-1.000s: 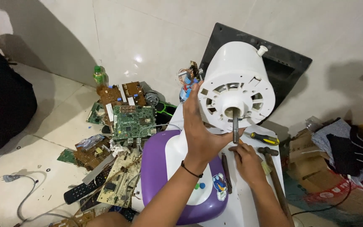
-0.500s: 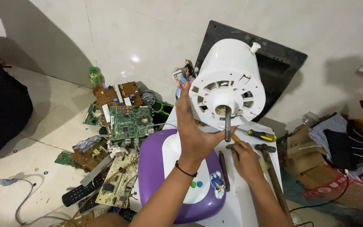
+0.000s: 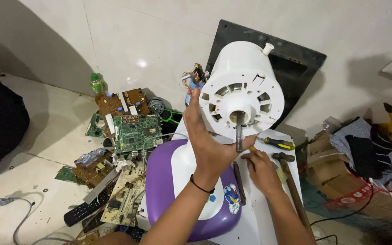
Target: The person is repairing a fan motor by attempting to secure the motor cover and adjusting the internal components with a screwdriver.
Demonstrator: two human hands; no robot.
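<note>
Pressed open-palmed against the left side of the white motor housing (image 3: 246, 86), the left hand (image 3: 207, 143) was not closed around anything; its fingers were extended upward along the vented front face. The housing was held tilted, with its steel shaft (image 3: 239, 131) pointing down toward the camera and ending just above the heel of that hand. The right hand (image 3: 259, 168) was rested lower down on the white base panel (image 3: 268, 213), knuckles up and fingers curled; whether anything was grasped in it could not be told. A yellow-handled screwdriver (image 3: 277, 143) was laid just beyond the right hand, and a hammer (image 3: 291, 181) was placed beside it, handle running toward the camera. A purple and white base (image 3: 159, 190) was positioned under the left forearm. To the left, green and brown circuit boards (image 3: 132, 131) were piled on the tiled floor (image 3: 28, 181), with 1 black remote control (image 3: 85, 211) near them.
</note>
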